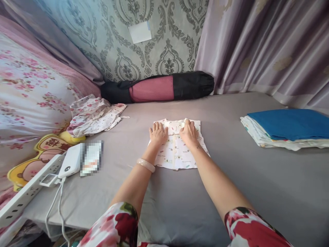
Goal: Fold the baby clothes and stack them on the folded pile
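A small white printed garment (177, 154) lies folded flat on the grey bed sheet (231, 178). My left hand (157, 133) rests flat on its upper left part, fingers spread, with a pale bangle on the wrist. On the upper right part lies my right hand (189, 131), fingers curled a little at the garment's top edge, where they press or pinch the cloth. Both arms reach forward from floral sleeves.
A loose heap of similar printed clothes (95, 115) lies at the left. A folded stack topped with blue cloth (288, 128) sits at the right. A black and pink rolled bag (159, 87) lies along the wall. A power strip, a white power bank (70, 161) and cables sit at the near left.
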Demonstrator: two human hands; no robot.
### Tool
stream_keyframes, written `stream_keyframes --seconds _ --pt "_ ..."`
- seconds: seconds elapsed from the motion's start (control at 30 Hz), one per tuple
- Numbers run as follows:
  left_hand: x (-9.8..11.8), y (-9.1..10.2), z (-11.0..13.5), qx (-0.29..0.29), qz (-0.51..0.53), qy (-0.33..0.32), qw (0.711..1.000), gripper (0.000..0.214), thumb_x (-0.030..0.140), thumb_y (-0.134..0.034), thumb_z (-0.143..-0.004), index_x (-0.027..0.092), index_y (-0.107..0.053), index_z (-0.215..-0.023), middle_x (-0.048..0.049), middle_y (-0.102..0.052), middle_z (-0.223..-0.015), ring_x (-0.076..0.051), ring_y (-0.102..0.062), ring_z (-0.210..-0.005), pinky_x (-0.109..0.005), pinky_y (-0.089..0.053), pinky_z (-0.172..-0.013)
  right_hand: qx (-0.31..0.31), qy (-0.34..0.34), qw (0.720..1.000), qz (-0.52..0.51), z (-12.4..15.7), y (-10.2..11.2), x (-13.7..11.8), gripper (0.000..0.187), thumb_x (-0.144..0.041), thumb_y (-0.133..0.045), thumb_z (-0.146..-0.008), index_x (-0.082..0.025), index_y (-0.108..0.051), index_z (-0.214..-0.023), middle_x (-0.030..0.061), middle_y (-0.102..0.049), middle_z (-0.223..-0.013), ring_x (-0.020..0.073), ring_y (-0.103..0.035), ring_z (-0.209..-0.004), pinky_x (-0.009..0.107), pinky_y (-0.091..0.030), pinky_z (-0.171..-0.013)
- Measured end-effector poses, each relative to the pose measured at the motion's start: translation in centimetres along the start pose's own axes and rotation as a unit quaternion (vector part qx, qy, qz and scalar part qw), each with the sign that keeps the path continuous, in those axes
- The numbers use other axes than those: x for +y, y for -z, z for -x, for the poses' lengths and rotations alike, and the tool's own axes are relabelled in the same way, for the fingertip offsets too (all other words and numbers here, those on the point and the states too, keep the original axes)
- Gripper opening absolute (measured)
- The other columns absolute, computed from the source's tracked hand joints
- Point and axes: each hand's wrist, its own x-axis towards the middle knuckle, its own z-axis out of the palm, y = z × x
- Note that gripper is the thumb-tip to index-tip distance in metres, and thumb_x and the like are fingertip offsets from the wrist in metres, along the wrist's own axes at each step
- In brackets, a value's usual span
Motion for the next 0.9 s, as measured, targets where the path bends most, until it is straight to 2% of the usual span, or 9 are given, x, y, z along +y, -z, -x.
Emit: stream_keyframes --seconds 0.1,0.17,0.23,0.3,0.47,0.63,0.77,0.9 --pt "0.6 0.2 0.1 0.064 -0.004 -0.037 0.997 0.059 0.041 -0.017 -0.099 0.012 -0.037 -0.146 -0.0147 -0.033 -0.156 -0.030 -0.019 -0.147 -0.054 -0.014 -0.119 0.038 0.089 0.995 0.010 0.1 -0.4 0.0 0.041 -0.014 -0.035 -0.090 -0.013 -0.054 -0.127 0.0193 -0.057 -0.127 0.0298 -0.053 -0.116 0.040 -0.041 -0.094" --pt "1.2 0.4 0.3 0.098 -0.014 -0.113 0.989 0.056 0.035 -0.019 -0.099 0.013 -0.040 -0.145 -0.0132 -0.035 -0.155 -0.028 -0.018 -0.148 -0.052 -0.011 -0.120 0.046 0.156 0.987 0.010 0.1 -0.8 0.1 0.044 -0.014 -0.032 -0.091 -0.013 -0.054 -0.130 0.0175 -0.053 -0.137 0.0298 -0.044 -0.127 0.042 -0.033 -0.104" --pt "1.8 0.4 0.4 0.092 -0.024 -0.193 0.977 0.052 0.030 -0.023 -0.098 0.013 -0.042 -0.144 -0.0115 -0.038 -0.153 -0.026 -0.020 -0.148 -0.049 -0.011 -0.121 0.032 0.198 0.980 0.015 0.2 -1.4 0.1 0.049 -0.014 -0.030 -0.092 -0.011 -0.050 -0.136 0.0141 -0.046 -0.147 0.0281 -0.034 -0.138 0.044 -0.022 -0.113" --pt "2.1 0.3 0.4 0.063 -0.031 -0.232 0.970 0.050 0.027 -0.029 -0.097 0.014 -0.043 -0.143 -0.0107 -0.041 -0.152 -0.026 -0.022 -0.147 -0.048 -0.011 -0.121 0.007 0.208 0.978 0.026 0.2 -1.9 0.3 0.051 -0.017 -0.029 -0.093 -0.010 -0.046 -0.141 0.0121 -0.039 -0.152 0.0267 -0.025 -0.143 0.045 -0.013 -0.117" --pt "1.7 -0.7 0.1 0.001 -0.009 -0.196 0.981 0.054 0.033 -0.021 -0.100 0.012 -0.036 -0.148 -0.0102 -0.032 -0.156 -0.025 -0.023 -0.147 -0.045 -0.018 -0.120 -0.067 0.176 0.981 0.054 0.4 -2.6 1.0 0.056 -0.029 -0.026 -0.096 -0.014 -0.038 -0.148 0.0071 -0.030 -0.158 0.0250 -0.019 -0.146 0.049 -0.010 -0.119" --pt "1.5 -1.1 -0.2 -0.008 -0.009 -0.196 0.981 0.055 0.035 -0.019 -0.100 0.013 -0.033 -0.149 -0.0099 -0.029 -0.158 -0.024 -0.021 -0.147 -0.044 -0.017 -0.120 -0.088 0.173 0.978 0.075 0.3 -2.7 1.2 0.058 -0.030 -0.023 -0.097 -0.013 -0.032 -0.151 0.0051 -0.025 -0.160 0.0247 -0.015 -0.147 0.050 -0.009 -0.119" --pt "1.6 -1.1 0.0 0.005 0.001 -0.197 0.980 0.055 0.034 -0.020 -0.100 0.012 -0.036 -0.148 -0.0099 -0.032 -0.157 -0.024 -0.023 -0.147 -0.044 -0.019 -0.119 -0.088 0.175 0.978 0.073 0.4 -2.5 1.1 0.058 -0.030 -0.023 -0.097 -0.012 -0.032 -0.151 0.0057 -0.025 -0.159 0.0245 -0.016 -0.147 0.050 -0.009 -0.119" --pt "1.6 -1.0 0.5 0.079 0.017 -0.168 0.982 0.055 0.034 -0.018 -0.101 0.012 -0.041 -0.145 -0.0106 -0.038 -0.154 -0.023 -0.025 -0.146 -0.043 -0.017 -0.120 -0.077 0.169 0.981 0.060 0.5 -2.3 1.0 0.057 -0.030 -0.023 -0.098 -0.013 -0.034 -0.151 0.0072 -0.026 -0.159 0.0245 -0.016 -0.147 0.051 -0.008 -0.119"
